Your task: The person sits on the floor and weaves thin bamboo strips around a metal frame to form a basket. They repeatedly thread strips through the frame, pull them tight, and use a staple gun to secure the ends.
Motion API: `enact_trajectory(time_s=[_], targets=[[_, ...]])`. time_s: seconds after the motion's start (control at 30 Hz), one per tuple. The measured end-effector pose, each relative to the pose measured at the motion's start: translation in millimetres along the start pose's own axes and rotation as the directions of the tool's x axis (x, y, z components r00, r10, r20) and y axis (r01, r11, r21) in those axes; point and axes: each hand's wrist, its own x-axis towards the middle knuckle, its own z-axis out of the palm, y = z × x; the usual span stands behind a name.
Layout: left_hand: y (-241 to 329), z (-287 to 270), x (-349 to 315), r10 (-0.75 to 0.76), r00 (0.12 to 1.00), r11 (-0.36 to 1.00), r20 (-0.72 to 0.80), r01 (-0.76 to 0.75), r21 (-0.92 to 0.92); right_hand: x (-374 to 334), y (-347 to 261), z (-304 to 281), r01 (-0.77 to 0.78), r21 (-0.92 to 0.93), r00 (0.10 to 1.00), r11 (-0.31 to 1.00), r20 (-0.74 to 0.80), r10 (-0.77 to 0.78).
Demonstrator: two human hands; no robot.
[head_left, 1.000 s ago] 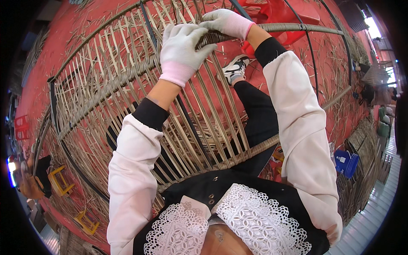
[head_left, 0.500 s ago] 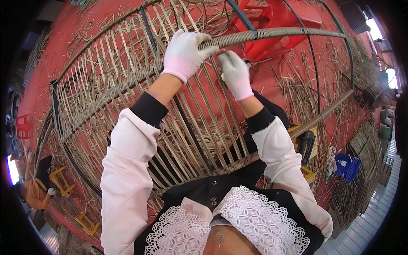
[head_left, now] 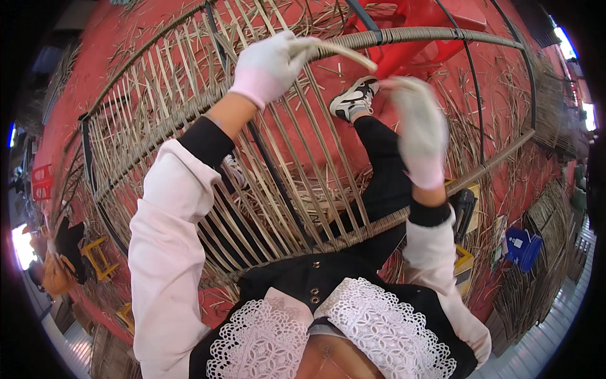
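In a white glove with a pink cuff, my left hand (head_left: 268,68) is closed at the wrapped middle rail of a large woven frame. A pale, flat cane-like strip (head_left: 347,53) sticks out from its fingers to the right, its end curving down. My right hand (head_left: 420,129), gloved alike, is raised to the right of the strip's end, apart from the rail. Motion smears its fingers, so their hold is unclear. The frame's wrapped rail (head_left: 416,35) continues right, with dark metal bars crossing it. Slender woven strands (head_left: 315,139) run from the rail toward my lap.
Loose strips litter the red floor (head_left: 385,151). My shoe (head_left: 355,100) shows beyond the frame's strands. A red plastic chair (head_left: 404,47) lies behind the rail. At right are a blue container (head_left: 522,249) and bundled strips (head_left: 536,234). Another person (head_left: 58,268) is at far left.
My right hand has moved from beside the left hand out to the right and nearer to me. The pale strip now shows extending from my left hand, which has shifted slightly left.
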Motion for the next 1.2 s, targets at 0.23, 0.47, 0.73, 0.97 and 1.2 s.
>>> enact_trajectory(time_s=[0.23,0.47,0.73,0.97,1.2], targets=[[-17.8,11.4,20.5,-0.024,0.999,0.989,0.023,0.027,-0.145,-286.4,169.0,-170.4,-0.830,-0.544,0.308,-0.127,-0.636,0.708],[-15.8,19.4,12.3,0.004,0.996,0.997,-0.092,-0.011,-0.076,-370.2,240.0,-222.6,-0.830,-0.512,0.476,0.221,-0.447,0.757],[-25.6,24.5,21.5,-0.025,1.000,0.999,-0.007,0.024,-0.048,-225.5,9.7,-272.1,-0.695,0.519,0.544,0.497,-0.071,0.836],[-14.4,14.4,16.2,-0.046,0.999,0.993,-0.015,0.045,-0.113,24.3,-72.9,-105.3,-0.723,0.184,0.673,0.666,0.405,0.619],[-8.8,7.5,13.1,-0.085,0.996,0.992,0.008,0.085,-0.091,126.1,-91.6,-15.0,-0.613,-0.111,0.606,0.782,0.569,0.556]])
